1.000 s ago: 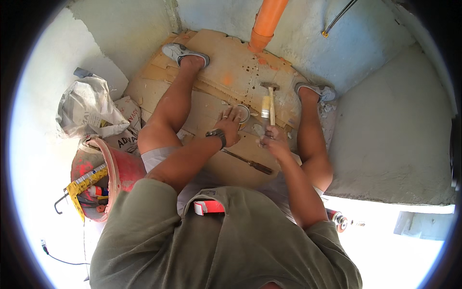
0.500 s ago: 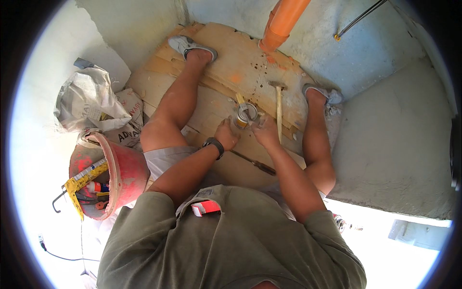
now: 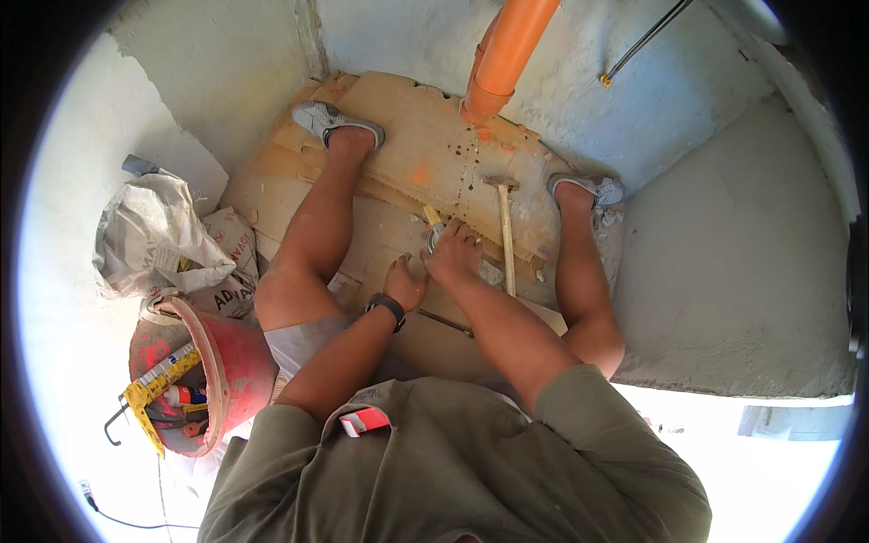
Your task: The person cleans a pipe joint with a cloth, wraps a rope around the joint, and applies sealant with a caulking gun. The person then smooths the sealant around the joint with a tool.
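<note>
A small round metal can [image 3: 435, 237] stands on the cardboard between my legs, mostly hidden under my right hand. My right hand [image 3: 454, 253] closes over its top and right side, knuckles up. Past the can's far edge sticks the pale yellow end of a paintbrush [image 3: 432, 214]; the hand hides the rest. Just nearer and to the left, my left hand [image 3: 405, 282], with a dark wristwatch, is apart from the can, fingers loosely extended and holding nothing visible. Right of the can lies a hammer [image 3: 507, 237] with a light wooden handle. A thin rod-like tool [image 3: 444, 322] passes partly under my right forearm.
Cardboard sheets [image 3: 389, 109] cover the floor. An orange pipe [image 3: 511, 59] rises at the far wall. On the left are a crumpled sack [image 3: 158, 231] and a tipped red bucket [image 3: 237, 362] holding a yellow caulking gun [image 3: 163, 380]. A grey plastered block [image 3: 733, 262] stands right.
My left hand has come away from the can toward me. My right hand has moved over the can and now covers most of it. The whole view has shifted slightly.
</note>
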Motion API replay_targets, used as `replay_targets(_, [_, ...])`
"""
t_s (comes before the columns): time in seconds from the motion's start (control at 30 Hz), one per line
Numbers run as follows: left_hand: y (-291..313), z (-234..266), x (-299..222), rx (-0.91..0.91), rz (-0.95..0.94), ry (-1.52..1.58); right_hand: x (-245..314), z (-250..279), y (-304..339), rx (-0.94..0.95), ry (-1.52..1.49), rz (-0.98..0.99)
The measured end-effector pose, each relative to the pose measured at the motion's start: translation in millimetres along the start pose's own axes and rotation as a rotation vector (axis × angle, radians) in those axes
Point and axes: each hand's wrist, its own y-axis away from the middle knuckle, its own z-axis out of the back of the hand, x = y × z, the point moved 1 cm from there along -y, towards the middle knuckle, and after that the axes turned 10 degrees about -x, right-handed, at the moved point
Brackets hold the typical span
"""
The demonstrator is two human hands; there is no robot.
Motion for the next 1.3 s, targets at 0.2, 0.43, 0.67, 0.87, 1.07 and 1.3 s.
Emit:
replay_targets(0.2, [-9,16,-30,0.084,0.103,-0.147,0,-8,-1,-0.039,-0.015,-0.006])
replay_targets(0.43, [-2,78,-48,-0.062,-0.085,0.008,-3,21,10,-0.052,-0.132,-0.066])
replay_targets(0.67, [-52,107,-10,-0.065,-0.267,0.258,-91,142,132,-0.127,-0.129,0.052])
replay_targets(0.87, [-89,96,-44,0.0,-0.298,0.08,-188,247,302,-0.233,-0.163,-0.122])
replay_targets(1.07, [-78,70,-84,0.178,-0.208,0.083,-241,281,422,-0.1,-0.042,-0.723])
replay_targets(1.3, [-69,63,-86,0.208,-0.162,0.037,-313,157,461,-0.18,0.081,-1.224])
